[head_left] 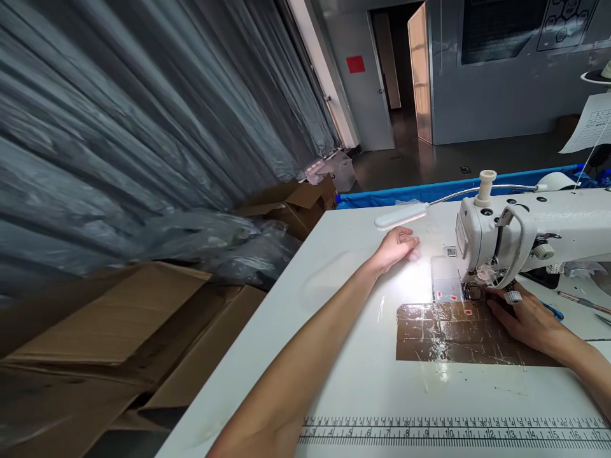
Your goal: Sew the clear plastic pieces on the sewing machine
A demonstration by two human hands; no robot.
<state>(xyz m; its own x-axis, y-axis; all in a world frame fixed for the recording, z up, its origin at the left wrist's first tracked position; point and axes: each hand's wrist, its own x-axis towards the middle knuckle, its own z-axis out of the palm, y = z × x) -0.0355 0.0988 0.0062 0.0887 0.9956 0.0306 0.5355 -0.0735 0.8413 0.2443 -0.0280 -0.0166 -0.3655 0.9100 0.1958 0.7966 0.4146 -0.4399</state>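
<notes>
Our left hand (397,247) curls loosely, half open, over the smooth white table (372,388); our right hand (527,319), its grip partly hidden, rests on the glossy, creased brown rectangular sheet (449,340) before the white sewing machine (568,219).

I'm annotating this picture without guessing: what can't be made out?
In the head view:
Bare right hand: some fingers partly hidden behind the white metal sewing machine.
Shiny brown rectangular panel: right end covered by that hand and wrist.
Bare left hand: fingertips blurred.
White paper sheet: print too small, right edge cuts it off.
</notes>
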